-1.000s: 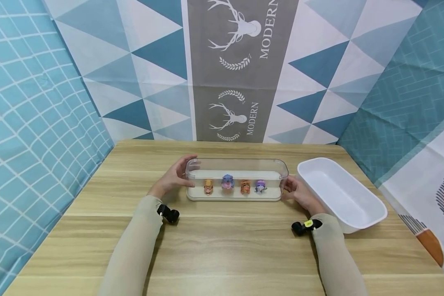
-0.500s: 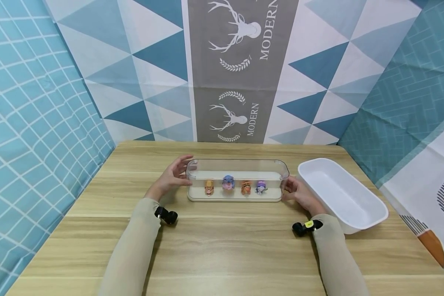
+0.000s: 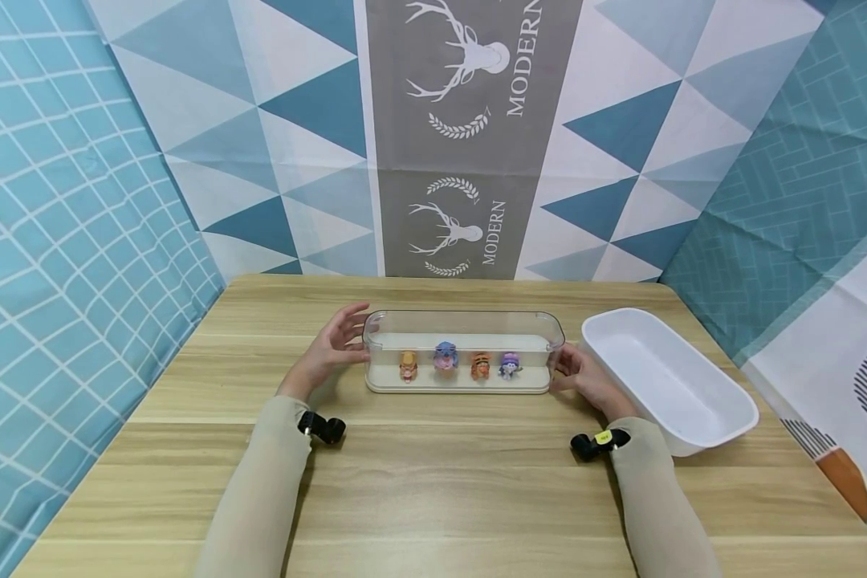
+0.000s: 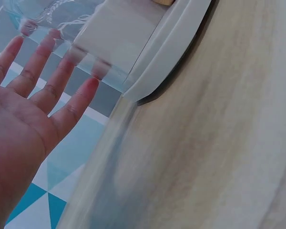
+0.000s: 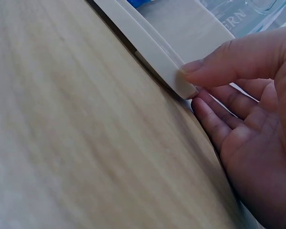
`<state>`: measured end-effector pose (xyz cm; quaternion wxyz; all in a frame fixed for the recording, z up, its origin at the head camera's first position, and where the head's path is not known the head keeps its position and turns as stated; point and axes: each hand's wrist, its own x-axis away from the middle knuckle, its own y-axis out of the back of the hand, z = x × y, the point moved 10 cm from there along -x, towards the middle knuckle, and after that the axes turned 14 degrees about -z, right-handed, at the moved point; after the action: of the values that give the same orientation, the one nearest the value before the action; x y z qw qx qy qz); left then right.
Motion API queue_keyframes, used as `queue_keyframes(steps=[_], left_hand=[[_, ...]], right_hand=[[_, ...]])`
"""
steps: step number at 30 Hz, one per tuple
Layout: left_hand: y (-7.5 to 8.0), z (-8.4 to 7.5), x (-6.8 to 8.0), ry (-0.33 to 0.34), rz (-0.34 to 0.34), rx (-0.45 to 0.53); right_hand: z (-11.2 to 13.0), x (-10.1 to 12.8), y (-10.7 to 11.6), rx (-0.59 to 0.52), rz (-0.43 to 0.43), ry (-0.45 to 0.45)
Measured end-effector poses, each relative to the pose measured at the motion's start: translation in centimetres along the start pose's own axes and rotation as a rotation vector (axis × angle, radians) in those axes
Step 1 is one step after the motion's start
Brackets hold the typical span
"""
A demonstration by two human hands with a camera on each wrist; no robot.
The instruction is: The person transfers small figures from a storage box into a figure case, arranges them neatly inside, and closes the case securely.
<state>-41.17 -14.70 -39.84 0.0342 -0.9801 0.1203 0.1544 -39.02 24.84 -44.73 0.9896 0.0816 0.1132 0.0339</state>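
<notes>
Patterned blue, white and grey cloth hangs behind a pale wooden table (image 3: pixel 433 482) that fills the lower half of the head view. At the table's middle stands a long clear plastic display case on a cream base (image 3: pixel 463 349), its long axis running left to right across the frame, four small toy figures (image 3: pixel 457 363) in a row inside, facing the viewer. One hand sits at each short end, as suits steadying so long a box. The left hand (image 3: pixel 330 349) is just off the left end, fingers straight and spread. The right hand (image 3: pixel 581 373) is against the right end. A white oblong plastic tub (image 3: pixel 722 429) lies at centre right, angled toward the lower right.

From the left wrist, the spread fingers (image 4: pixel 43 78) reach toward the clear wall at upper left; whether they touch it I cannot tell.

From the right wrist, the thumb (image 5: pixel 214 64) presses the cream base's corner at upper right, the other fingers loosely curved below it.
</notes>
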Motion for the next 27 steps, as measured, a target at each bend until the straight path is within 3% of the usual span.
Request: queue_keyframes(steps=[14,27], left_hand=[[0.5,-1.2,1.1,-0.039,-0.012,0.072],[1.2,-2.0,1.2,-0.053,-0.011,0.004]], right_hand=[[-0.6,0.0,0.5,0.008,-0.014,-0.047],[-0.6,-0.1,0.6,0.053,-0.028,-0.07]])
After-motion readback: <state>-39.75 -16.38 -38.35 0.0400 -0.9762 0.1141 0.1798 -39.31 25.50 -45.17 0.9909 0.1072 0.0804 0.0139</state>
